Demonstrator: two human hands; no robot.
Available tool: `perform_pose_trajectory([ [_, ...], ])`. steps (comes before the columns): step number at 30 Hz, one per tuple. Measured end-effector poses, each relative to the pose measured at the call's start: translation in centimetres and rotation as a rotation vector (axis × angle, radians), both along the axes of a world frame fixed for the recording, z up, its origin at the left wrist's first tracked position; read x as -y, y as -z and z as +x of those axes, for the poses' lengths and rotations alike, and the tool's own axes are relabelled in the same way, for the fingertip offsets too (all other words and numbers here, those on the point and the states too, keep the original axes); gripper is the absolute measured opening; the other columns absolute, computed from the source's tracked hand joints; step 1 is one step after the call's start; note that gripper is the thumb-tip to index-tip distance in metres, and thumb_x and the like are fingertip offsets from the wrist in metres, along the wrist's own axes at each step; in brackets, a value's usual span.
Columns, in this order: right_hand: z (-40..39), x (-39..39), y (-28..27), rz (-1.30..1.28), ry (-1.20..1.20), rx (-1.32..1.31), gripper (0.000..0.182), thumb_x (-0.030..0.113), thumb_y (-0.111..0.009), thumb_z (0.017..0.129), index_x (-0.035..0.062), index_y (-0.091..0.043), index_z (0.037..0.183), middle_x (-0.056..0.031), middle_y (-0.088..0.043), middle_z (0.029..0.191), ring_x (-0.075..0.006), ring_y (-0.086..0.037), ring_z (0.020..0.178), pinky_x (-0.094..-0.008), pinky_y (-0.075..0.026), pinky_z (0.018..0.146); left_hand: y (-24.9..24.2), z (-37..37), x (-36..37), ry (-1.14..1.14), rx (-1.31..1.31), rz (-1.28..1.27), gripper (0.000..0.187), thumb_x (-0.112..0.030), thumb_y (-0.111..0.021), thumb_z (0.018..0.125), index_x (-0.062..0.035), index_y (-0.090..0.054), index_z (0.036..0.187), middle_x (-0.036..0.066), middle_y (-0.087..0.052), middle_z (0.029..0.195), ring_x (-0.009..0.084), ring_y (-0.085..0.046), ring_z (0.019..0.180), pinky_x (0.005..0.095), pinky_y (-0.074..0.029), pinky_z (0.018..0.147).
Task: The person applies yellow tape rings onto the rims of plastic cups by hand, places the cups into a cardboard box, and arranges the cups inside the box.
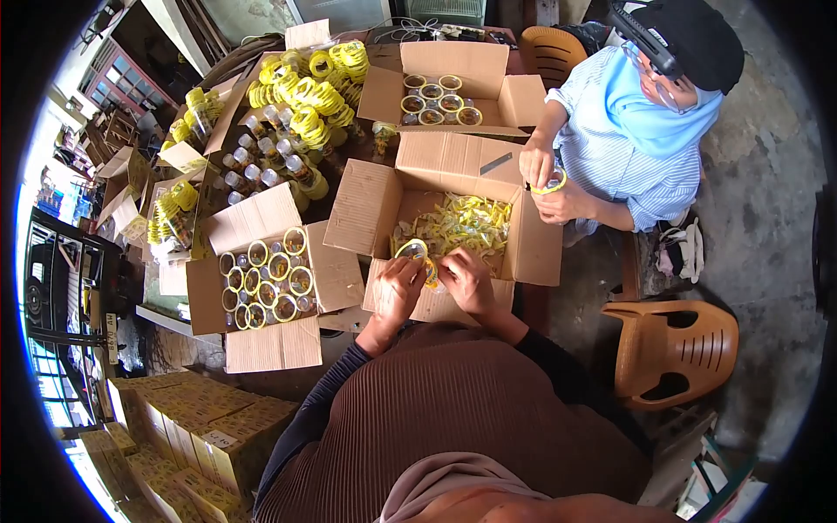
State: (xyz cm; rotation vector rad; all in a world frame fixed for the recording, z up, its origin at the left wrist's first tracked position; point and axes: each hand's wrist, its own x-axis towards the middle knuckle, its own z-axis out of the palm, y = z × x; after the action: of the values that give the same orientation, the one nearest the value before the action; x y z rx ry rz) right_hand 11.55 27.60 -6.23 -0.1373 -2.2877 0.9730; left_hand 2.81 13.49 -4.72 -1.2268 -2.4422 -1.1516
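Observation:
My left hand (398, 286) is closed around a small clear container with a yellow ring (412, 249), held over the near edge of an open cardboard box (362, 205). The fingers of my right hand (468, 281) pinch at the container's right side, where a yellow and orange part shows. Both hands hide much of its body. Inside the box, beyond my hands, lies a heap of small yellow and clear plastic pieces (462, 222), too fine to name.
An open box (275, 344) at left and another (453, 59) at the back hold several yellow-ringed containers. Bottles (261, 157) and stacked yellow rings (309, 91) crowd the back left. A co-worker (632, 139) handles a container at right, near a brown chair (676, 353). Cartons (187, 418) stand lower left.

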Motion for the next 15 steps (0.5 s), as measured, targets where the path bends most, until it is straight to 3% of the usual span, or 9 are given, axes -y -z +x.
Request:
perform_pose_trajectory([
  [9, 0.2, 0.3, 0.4, 0.050, -0.007, 0.031, 0.014, 0.002, -0.068, 0.077, 0.0018, -0.062, 0.090, -0.0125, -0.055, 0.083, -0.0315, -0.058, 0.076, -0.0410, -0.047, 0.064, 0.3, 0.6, -0.5, 0.039, -0.004, 0.010, 0.009, -0.005, -0.068, 0.078, -0.0035, -0.064, 0.086, 0.011, -0.061, 0.076, 0.0294, -0.061, 0.071, 0.0401, -0.049, 0.062],
  [12, 0.2, 0.3, 0.7, 0.067, -0.027, 0.115, 0.017, 0.005, -0.067, 0.080, 0.0009, -0.062, 0.096, -0.0122, -0.055, 0.090, -0.0314, -0.058, 0.084, -0.0409, -0.049, 0.070, 0.5, 0.6, -0.4, 0.042, -0.015, -0.004, 0.007, -0.006, -0.067, 0.079, -0.0039, -0.063, 0.085, 0.010, -0.061, 0.075, 0.0293, -0.061, 0.072, 0.0401, -0.049, 0.061],
  [15, 0.0, 0.5, 0.1, 0.070, -0.017, 0.054, 0.011, 0.002, -0.067, 0.078, 0.0007, -0.058, 0.085, -0.0135, -0.054, 0.083, -0.0336, -0.058, 0.077, -0.0422, -0.046, 0.064, 0.6, 0.7, -0.5, 0.044, -0.016, -0.010, 0.007, -0.005, -0.067, 0.080, -0.0029, -0.064, 0.085, 0.011, -0.061, 0.075, 0.0293, -0.062, 0.071, 0.0392, -0.050, 0.061],
])
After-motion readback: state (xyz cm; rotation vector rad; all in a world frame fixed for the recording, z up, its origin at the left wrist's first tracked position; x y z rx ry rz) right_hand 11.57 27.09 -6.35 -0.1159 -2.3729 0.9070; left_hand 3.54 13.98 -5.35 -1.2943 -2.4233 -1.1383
